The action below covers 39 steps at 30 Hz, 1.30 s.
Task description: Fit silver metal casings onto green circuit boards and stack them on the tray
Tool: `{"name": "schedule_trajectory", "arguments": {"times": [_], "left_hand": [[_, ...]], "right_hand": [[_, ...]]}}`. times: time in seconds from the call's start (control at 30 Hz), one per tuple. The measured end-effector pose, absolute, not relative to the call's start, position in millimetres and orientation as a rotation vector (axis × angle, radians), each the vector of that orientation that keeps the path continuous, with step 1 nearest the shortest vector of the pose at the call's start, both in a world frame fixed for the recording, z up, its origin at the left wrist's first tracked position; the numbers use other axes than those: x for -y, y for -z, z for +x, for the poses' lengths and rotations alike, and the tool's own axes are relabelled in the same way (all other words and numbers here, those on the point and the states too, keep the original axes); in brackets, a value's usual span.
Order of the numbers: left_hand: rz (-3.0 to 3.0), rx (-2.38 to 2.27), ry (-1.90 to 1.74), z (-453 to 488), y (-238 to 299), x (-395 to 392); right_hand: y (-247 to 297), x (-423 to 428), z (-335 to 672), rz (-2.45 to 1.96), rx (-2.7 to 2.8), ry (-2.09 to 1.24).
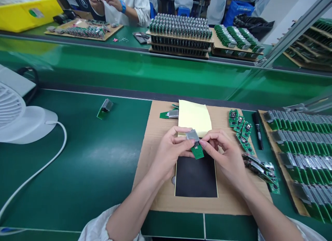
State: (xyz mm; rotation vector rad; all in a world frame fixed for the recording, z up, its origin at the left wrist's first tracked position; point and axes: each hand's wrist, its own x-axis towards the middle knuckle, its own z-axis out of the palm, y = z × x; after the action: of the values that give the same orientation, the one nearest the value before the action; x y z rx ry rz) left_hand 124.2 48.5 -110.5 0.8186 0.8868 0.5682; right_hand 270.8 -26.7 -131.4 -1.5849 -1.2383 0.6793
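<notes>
L hand closed, pinching PCB over middle of cardboard sheet. R hand half-curled, thumb + index at PCB's edge; can't tell if gripping. Near sheet's top L, boards partly hidden by yellow paper. Fan, well L of sheet, cut off.

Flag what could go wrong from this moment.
The small green circuit board with a grey rectangular module could slip, being held only by bare fingers above the black rectangular sheet. The right forearm passes close to the heap of green circuit boards with black and silver parts, so a sideways move might knock them.
</notes>
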Motion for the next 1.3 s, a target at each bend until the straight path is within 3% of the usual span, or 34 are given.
{"name": "schedule_trajectory", "arguments": {"times": [0.37,0.57,0.87,1.3], "left_hand": [[0.803,-0.905,-0.554,125,112,-47],[0.784,-0.993,-0.753,123,114,-52],[0.771,-0.820,-0.619,124,112,-51],[0.728,-0.669,-0.545,125,110,-49]], "right_hand": [[125,30,270,-1.544,1.435,-0.601],[118,41,256,-1.380,1.586,-0.553],[127,34,262,-1.343,0.828,-1.113],[129,29,261,-1.296,0.484,-1.219]]}}
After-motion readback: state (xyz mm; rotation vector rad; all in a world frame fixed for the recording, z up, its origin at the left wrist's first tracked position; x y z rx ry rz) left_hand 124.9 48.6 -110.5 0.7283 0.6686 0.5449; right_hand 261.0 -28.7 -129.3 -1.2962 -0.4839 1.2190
